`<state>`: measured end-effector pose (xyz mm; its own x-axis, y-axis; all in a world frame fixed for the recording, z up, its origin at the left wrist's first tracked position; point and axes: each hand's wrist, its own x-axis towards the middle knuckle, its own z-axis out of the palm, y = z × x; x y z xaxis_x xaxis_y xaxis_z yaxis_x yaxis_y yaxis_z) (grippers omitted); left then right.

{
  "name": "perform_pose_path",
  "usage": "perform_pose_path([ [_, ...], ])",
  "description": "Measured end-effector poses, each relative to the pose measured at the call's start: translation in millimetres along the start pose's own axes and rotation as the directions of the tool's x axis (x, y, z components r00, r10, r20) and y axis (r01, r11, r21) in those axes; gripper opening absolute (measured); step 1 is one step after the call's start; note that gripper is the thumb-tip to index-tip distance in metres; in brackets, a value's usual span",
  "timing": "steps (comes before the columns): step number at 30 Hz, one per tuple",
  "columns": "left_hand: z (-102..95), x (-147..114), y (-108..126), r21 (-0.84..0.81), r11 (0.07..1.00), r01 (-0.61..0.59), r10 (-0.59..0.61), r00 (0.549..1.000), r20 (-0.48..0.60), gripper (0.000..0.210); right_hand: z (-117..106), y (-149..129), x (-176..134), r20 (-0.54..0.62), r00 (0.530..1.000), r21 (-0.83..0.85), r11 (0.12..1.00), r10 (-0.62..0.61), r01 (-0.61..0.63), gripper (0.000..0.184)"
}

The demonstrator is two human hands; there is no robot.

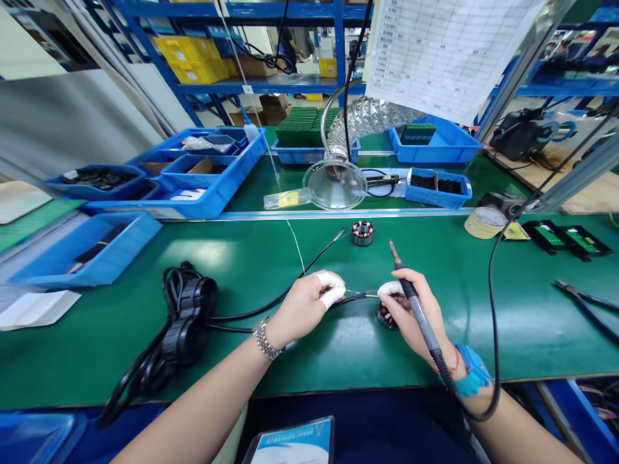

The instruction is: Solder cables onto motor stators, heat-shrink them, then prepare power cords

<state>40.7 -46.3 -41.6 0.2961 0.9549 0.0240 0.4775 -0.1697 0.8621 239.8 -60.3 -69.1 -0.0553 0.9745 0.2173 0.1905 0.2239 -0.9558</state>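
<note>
My left hand [312, 299], with white finger covers, pinches a thin silvery solder wire [296, 248] that runs down from above. Its tip pokes out toward my right hand, over a black cable [355, 297]. My right hand [411, 306] grips a soldering iron [420, 316], its tip pointing up and away. Covered fingers of that hand are at a wound motor stator [387, 317], which they partly hide; colored leads join it to the cable. A second stator [362, 233] lies farther back, wired to another black cable [271, 303].
Coiled cables with black round housings [188, 316] lie at left. A fume funnel [335, 183] hangs behind the stators. Blue bins [193, 200] stand at back left. Pliers [585, 299], a tape roll [485, 221] and black cases with green boards [565, 238] are at right.
</note>
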Motion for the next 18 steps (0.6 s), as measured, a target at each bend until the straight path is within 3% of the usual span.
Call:
perform_pose_path([
  [4, 13.8, 1, 9, -0.136, 0.989, -0.065, 0.050, 0.993, -0.111, 0.011, 3, -1, 0, 0.017, 0.999, 0.098, 0.994, 0.043, -0.045, 0.036],
  [7, 26.8, 2, 8, -0.177, 0.981, -0.084, 0.073, 0.995, -0.066, 0.012, 4, -2, 0, 0.024, 0.998, 0.158, 0.985, 0.062, -0.065, 0.038],
  [15, 30.3, -4, 5, 0.098, 0.974, -0.205, 0.208, 0.978, -0.027, 0.020, 4, -1, 0, 0.034, 0.998, 0.177, 0.982, 0.056, -0.061, 0.039],
  [18, 29.0, -5, 7, 0.117, 0.971, -0.206, 0.207, 0.978, 0.007, 0.023, 4, -1, 0, 0.026, 0.999, 0.153, 0.987, 0.037, -0.040, 0.039],
])
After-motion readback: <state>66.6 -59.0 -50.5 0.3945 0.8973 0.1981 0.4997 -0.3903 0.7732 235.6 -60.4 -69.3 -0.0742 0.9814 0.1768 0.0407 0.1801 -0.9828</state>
